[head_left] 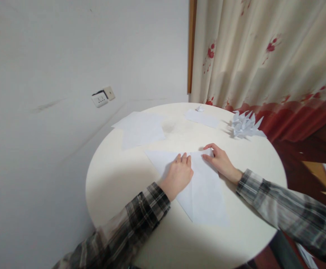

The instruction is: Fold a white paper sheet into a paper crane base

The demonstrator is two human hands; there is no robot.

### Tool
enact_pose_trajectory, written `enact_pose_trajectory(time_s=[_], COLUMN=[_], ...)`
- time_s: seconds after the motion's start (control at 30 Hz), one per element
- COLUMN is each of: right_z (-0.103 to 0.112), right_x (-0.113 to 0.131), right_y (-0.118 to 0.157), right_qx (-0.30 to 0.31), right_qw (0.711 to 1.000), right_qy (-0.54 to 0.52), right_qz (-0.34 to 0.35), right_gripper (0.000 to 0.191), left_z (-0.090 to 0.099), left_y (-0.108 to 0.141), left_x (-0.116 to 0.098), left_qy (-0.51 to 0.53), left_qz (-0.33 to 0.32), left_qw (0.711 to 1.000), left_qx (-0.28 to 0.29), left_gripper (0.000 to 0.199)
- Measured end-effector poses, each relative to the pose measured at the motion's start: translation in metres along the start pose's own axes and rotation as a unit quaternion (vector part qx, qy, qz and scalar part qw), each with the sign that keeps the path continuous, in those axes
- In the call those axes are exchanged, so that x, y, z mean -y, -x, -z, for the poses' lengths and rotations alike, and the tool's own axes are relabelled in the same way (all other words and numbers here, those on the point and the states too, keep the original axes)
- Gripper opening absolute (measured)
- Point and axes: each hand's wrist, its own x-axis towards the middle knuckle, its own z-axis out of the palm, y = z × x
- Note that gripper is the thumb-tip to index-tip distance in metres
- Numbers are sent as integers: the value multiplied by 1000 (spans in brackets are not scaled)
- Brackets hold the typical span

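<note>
The round white table spreads beneath both hands. Loose sheets lie beyond the left hand, seemingly kept there to leave working room. The paper sits directly under the hands: plain white, flat, pointed toward the left, with a straight line, crease or edge, running between them. A spiky cluster of folded paper stands beyond the right hand. The left hand lies palm down, fingers together and gripping nothing, apparently to steady the paper. The right hand is half open, thumb and forefinger parted at its far edge.
</note>
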Motion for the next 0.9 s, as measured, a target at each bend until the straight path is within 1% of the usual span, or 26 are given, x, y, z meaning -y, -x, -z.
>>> enact_pose_trajectory(time_s=[0.1, 0.33, 0.5, 0.67, 0.9], right_z=[0, 1, 0, 0, -1], right_x=[1, 5, 4, 3, 2], right_y=[1, 2, 2, 2, 0], right_qx=[3, 0, -1, -3, -25], right_qw=[1000, 1000, 1000, 1000, 999], right_qy=[-3, 6, 5, -1, 17], right_qz=[-4, 0, 5, 3, -16], right_gripper=[27, 18, 17, 19, 29], left_z=[1, 2, 3, 0, -3], left_y=[-1, -2, -2, -1, -1], left_x=[-1, -1, -2, -1, 1], left_qy=[-3, -9, -10, -1, 28], left_qz=[-1, 5, 9, 7, 5], left_qw=[1000, 1000, 1000, 1000, 999], left_qx=[5, 18, 25, 14, -19], left_gripper=[44, 45, 46, 45, 42])
